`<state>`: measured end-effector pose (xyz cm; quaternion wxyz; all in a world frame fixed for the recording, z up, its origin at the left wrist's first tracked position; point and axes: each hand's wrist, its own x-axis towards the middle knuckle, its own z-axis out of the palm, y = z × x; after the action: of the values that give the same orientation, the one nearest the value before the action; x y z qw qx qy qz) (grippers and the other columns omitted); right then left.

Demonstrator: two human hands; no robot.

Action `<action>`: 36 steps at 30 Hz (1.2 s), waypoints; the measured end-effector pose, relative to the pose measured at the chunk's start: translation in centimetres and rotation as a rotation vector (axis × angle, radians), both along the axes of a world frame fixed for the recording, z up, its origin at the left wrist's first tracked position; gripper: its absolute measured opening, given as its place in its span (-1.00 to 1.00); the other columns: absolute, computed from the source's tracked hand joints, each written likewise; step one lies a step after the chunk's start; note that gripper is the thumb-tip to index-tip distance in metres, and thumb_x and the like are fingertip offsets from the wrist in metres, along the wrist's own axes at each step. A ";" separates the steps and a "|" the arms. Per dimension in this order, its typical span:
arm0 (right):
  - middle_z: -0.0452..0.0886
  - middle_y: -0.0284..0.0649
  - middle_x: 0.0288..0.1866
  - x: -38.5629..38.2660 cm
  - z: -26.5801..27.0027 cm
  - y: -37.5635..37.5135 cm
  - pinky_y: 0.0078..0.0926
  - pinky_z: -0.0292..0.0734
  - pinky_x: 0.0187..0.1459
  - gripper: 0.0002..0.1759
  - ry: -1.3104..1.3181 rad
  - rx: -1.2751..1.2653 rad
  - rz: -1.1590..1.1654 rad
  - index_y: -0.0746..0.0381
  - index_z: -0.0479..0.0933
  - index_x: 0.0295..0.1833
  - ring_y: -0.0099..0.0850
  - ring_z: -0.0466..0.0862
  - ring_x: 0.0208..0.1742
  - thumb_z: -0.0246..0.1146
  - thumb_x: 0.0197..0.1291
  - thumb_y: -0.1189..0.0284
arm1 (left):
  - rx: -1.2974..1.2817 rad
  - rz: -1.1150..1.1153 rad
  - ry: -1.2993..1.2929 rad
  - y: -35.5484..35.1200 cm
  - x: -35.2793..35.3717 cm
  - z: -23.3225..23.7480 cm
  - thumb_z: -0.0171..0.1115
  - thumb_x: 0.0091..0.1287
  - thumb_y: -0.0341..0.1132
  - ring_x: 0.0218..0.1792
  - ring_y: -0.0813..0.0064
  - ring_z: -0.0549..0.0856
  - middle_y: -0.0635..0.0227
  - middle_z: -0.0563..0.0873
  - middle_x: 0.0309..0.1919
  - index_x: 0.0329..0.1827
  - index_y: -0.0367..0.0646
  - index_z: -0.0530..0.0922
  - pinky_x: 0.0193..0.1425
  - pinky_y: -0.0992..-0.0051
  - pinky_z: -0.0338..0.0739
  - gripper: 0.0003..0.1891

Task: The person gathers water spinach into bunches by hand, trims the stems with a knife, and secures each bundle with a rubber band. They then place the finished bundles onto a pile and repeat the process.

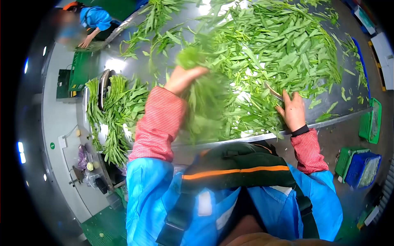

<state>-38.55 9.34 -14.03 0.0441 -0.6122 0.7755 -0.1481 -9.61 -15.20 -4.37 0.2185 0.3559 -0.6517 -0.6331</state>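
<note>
My left hand (183,78) is closed around a bunch of leafy greens (204,104), whose cut stem ends stick up above the fist; the leaves hang down, blurred by motion. At the right, my right hand (294,110) holds a knife (273,92), its blade pointing up and left over the loose greens. A large heap of greens (287,45) covers much of the metal table (344,98) beyond both hands. Lined-up bundles of greens (117,94) lie left of my left arm, beside a dark-edged device that looks like a scale (104,84).
A co-worker in blue (95,18) leans over the table's far left end. Green crates (78,71) stand at the left. On the floor at right are a green basket (370,121) and a blue basket (363,170). The table's metal edge (246,140) runs close to my body.
</note>
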 end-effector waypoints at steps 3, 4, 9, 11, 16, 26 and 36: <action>0.45 0.09 -0.01 1.7 4.3 -3.1 -0.14 0.40 0.08 -0.12 -0.108 -0.135 0.090 0.33 0.31 0.31 -0.03 0.48 0.05 0.47 -0.11 0.17 | 0.298 0.019 0.415 -1.8 2.4 2.9 0.14 0.28 -0.22 0.23 0.08 0.50 0.17 0.65 -0.11 0.18 -0.16 0.36 0.29 0.11 0.43 -0.57; 0.44 0.12 0.06 2.3 5.8 -4.9 -0.15 0.39 0.13 -0.07 -0.249 -0.181 0.146 0.35 0.28 0.33 -0.01 0.48 0.10 0.48 -0.13 0.13 | 0.325 0.028 0.511 -1.6 2.4 3.6 0.15 0.30 -0.24 0.14 0.13 0.56 0.15 0.65 -0.07 0.17 -0.14 0.38 0.19 0.10 0.53 -0.60; 0.43 0.05 0.22 6.4 9.7 -13.3 -0.26 0.32 0.28 0.12 -0.596 -0.243 0.395 0.31 0.06 0.48 -0.12 0.45 0.25 0.50 -0.16 0.19 | 0.370 0.104 0.646 -1.1 2.1 4.5 0.11 0.36 -0.13 0.20 0.07 0.51 0.14 0.62 -0.02 0.20 -0.15 0.38 0.32 0.07 0.40 -0.57; 0.36 0.06 0.30 8.9 9.9 -15.8 -0.27 0.25 0.35 0.15 -0.718 -0.132 0.487 0.31 0.01 0.49 -0.15 0.38 0.32 0.49 -0.15 0.17 | 0.411 0.225 0.652 -0.2 1.1 5.0 0.08 0.41 -0.07 0.14 0.15 0.56 0.12 0.62 -0.01 0.11 -0.15 0.44 0.29 0.11 0.44 -0.62; 0.31 -0.23 0.35 15.3 7.1 -16.6 -0.41 0.25 0.35 -0.08 -1.557 -0.148 0.784 0.27 0.05 0.47 -0.38 0.33 0.35 0.39 0.04 0.47 | 0.316 0.477 0.555 0.2 -1.0 4.7 0.17 0.35 0.03 -0.06 0.27 0.66 0.18 0.69 -0.10 -0.05 -0.17 0.56 0.10 0.24 0.54 -0.59; 0.49 -0.27 0.14 15.0 2.8 -14.2 -0.41 0.39 0.21 -0.36 -2.192 0.051 0.293 0.22 0.28 0.34 -0.43 0.50 0.15 0.30 0.14 0.45 | 0.134 0.205 0.005 10.1 1.4 -0.6 0.44 0.06 -0.40 0.34 0.28 0.35 0.09 0.23 0.40 0.55 -0.11 -0.31 0.32 0.35 0.36 0.16; 0.54 -0.26 0.16 13.9 0.4 -15.2 -0.39 0.38 0.24 -0.44 -1.802 0.209 0.643 0.26 0.36 0.31 -0.43 0.51 0.16 0.31 0.20 0.40 | -0.438 0.311 -0.353 10.0 2.3 -6.1 0.39 0.02 -0.49 0.06 0.14 0.63 0.04 0.53 0.18 0.54 -0.05 -0.23 0.10 0.30 0.54 0.11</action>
<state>-24.60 -5.89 -13.61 0.7161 -0.4446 0.2548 -0.4739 -7.31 -5.23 -10.51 0.2677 0.5002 -0.7380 -0.3654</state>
